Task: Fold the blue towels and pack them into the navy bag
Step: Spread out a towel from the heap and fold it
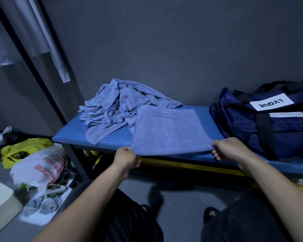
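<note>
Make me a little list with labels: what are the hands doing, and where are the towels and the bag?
left hand: pinches near left corner of flat blue towel
right hand: pinches its near right corner
crumpled blue towel pile: behind, on blue padded bench
navy fabric bag: right end of bench

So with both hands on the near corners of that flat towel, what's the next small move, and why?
Probably lift the near edge and carry it toward the far edge, folding the flat towel in half. The left hand and right hand each pinch a near corner, it lies spread on the blue bench, and the crumpled pile and navy bag wait on either side.
</note>
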